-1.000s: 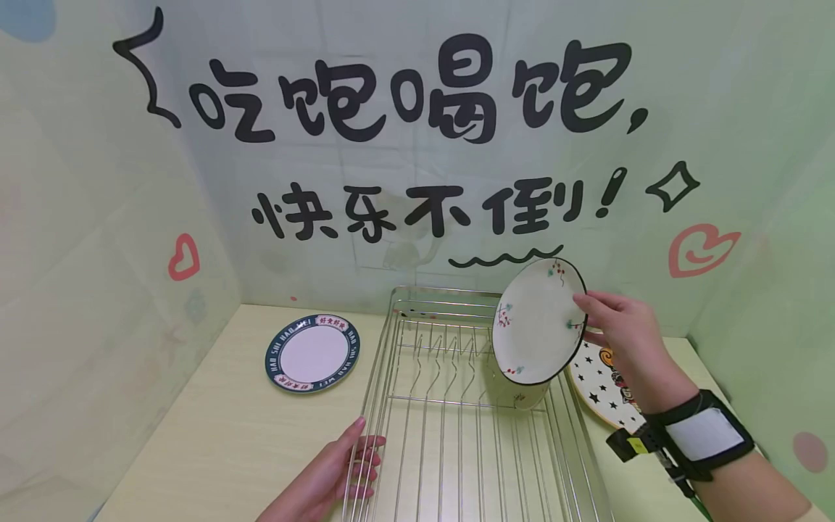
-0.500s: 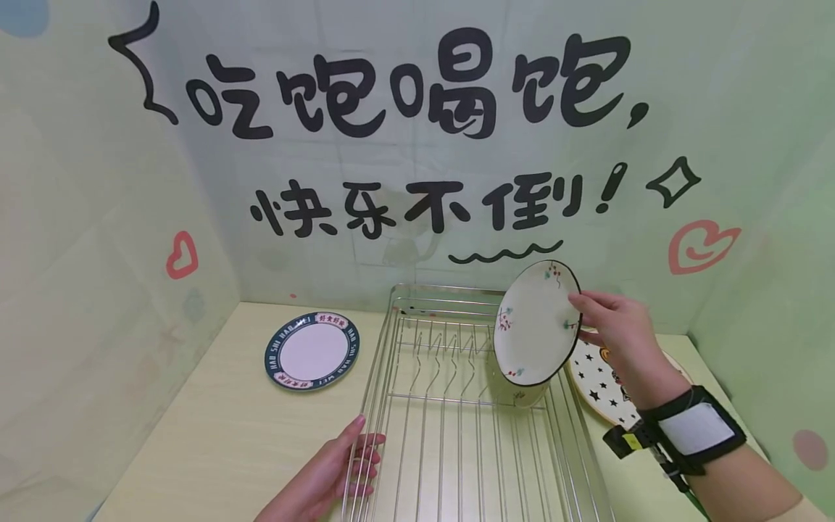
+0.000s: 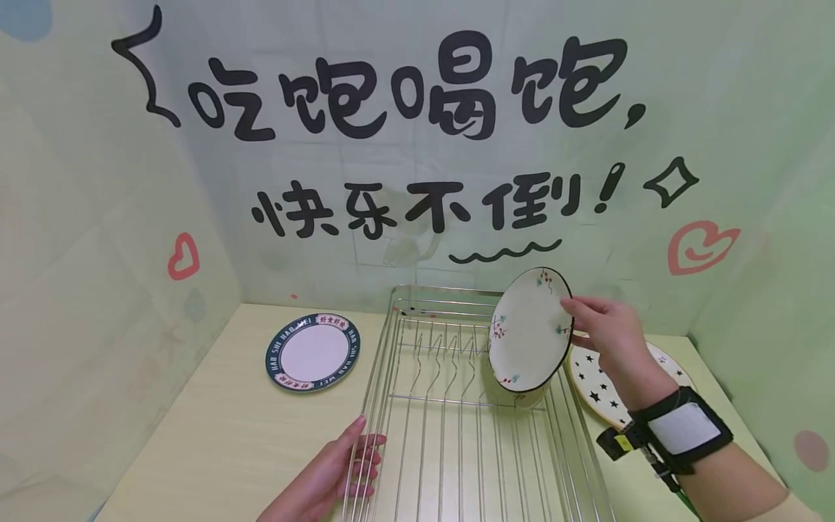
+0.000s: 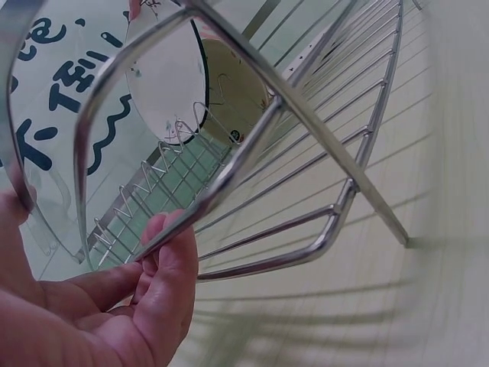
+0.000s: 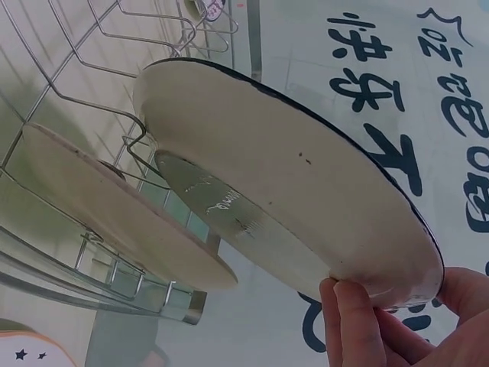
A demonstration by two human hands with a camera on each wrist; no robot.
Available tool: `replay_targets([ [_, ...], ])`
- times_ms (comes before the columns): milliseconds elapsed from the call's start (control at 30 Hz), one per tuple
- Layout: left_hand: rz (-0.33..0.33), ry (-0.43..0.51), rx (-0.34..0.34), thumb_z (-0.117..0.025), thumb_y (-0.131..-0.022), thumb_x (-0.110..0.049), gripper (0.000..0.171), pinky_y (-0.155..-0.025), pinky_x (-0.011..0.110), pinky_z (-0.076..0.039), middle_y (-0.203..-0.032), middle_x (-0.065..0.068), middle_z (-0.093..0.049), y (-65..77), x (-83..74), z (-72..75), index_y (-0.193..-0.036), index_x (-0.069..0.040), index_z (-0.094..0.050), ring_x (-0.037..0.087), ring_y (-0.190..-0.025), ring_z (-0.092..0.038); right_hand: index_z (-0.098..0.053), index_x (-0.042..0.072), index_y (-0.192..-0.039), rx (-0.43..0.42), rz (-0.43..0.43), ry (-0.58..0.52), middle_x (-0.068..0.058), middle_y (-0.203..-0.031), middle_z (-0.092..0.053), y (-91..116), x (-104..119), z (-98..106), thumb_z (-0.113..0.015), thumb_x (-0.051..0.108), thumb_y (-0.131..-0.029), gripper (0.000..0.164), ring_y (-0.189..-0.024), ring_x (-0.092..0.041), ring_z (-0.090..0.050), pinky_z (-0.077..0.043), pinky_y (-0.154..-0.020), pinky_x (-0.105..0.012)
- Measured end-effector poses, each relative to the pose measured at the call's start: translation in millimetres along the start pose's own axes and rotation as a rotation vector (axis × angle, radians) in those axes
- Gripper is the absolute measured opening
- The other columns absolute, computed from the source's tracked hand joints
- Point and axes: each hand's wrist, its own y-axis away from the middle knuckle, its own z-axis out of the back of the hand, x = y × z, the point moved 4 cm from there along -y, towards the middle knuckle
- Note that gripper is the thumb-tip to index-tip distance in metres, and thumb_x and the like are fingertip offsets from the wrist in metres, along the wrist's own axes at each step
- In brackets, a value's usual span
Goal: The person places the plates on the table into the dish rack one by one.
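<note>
My right hand (image 3: 579, 320) pinches the rim of a white floral plate (image 3: 528, 330) with a black edge. The plate is held nearly upright over the right side of a wire dish rack (image 3: 450, 435). In the right wrist view the plate (image 5: 290, 191) shows its underside, with fingertips (image 5: 357, 321) on its rim. A cream dish (image 5: 114, 218) stands in the rack's prongs just below it, also seen as a cream dish (image 3: 522, 396) in the head view. My left hand (image 3: 360, 455) grips the rack's left rim (image 4: 252, 141), fingers (image 4: 164, 264) curled at the wire.
A blue-rimmed plate (image 3: 312, 352) lies flat on the table left of the rack. A star-patterned plate (image 3: 596, 380) lies to the rack's right, partly behind my right wrist. Printed walls enclose the table on three sides.
The floral plate has shifted slightly left and down toward the rack and turned more edge-on. The left hand has stayed on the rim.
</note>
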Motion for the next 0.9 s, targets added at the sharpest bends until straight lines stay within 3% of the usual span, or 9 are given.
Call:
replay_targets([
  [100,0.000,-0.004,-0.004,-0.034,-0.092,-0.065,0.080,-0.065,0.028,-0.052,-0.085,-0.002,-0.054,-0.1,-0.1,-0.5,-0.128,0.005,-0.048,0.010,-0.074,-0.053,-0.047,0.003,-0.138,-0.007,-0.007,0.018,-0.011,-0.136,-0.045,0,1,-1,-0.057,0.044,-0.091,0.062,-0.088,-0.005,-0.061,-0.053,-0.089,-0.035],
  [233,0.004,-0.005,-0.012,-0.035,-0.092,-0.066,0.081,-0.065,0.028,-0.052,-0.085,-0.003,-0.054,0.1,-0.8,-0.6,-0.128,0.005,-0.047,0.010,-0.073,-0.053,-0.048,0.003,-0.137,0.013,0.020,0.038,-0.014,-0.142,-0.040,-2,6,-5,-0.057,0.042,-0.092,0.061,-0.107,-0.021,-0.055,-0.054,-0.085,-0.029],
  [333,0.006,-0.002,-0.013,-0.036,-0.091,-0.066,0.081,-0.065,0.028,-0.052,-0.085,-0.003,-0.055,0.4,-1.0,-0.8,-0.129,0.005,-0.048,0.010,-0.073,-0.053,-0.049,0.001,-0.136,0.024,0.045,0.061,-0.017,-0.140,-0.042,-2,11,-9,-0.058,0.040,-0.092,0.060,-0.110,-0.027,-0.053,-0.055,-0.083,-0.029],
  [533,0.011,0.007,-0.010,-0.036,-0.092,-0.066,0.081,-0.066,0.028,-0.051,-0.085,-0.003,-0.055,2.0,0.2,0.3,-0.129,0.005,-0.048,0.010,-0.074,-0.053,-0.052,0.000,-0.133,0.024,0.073,0.096,-0.018,-0.135,-0.049,-1,19,-17,-0.059,0.037,-0.092,0.056,-0.105,-0.026,-0.057,-0.055,-0.085,-0.036],
  [900,0.012,0.009,-0.007,-0.037,-0.091,-0.066,0.081,-0.067,0.029,-0.051,-0.086,-0.003,-0.055,2.7,-1.6,-0.5,-0.130,0.005,-0.047,0.010,-0.075,-0.053,-0.053,-0.003,-0.131,0.048,0.078,0.105,-0.020,-0.130,-0.052,-7,18,-31,-0.060,0.030,-0.093,0.050,-0.092,-0.017,-0.055,-0.056,-0.081,-0.031],
])
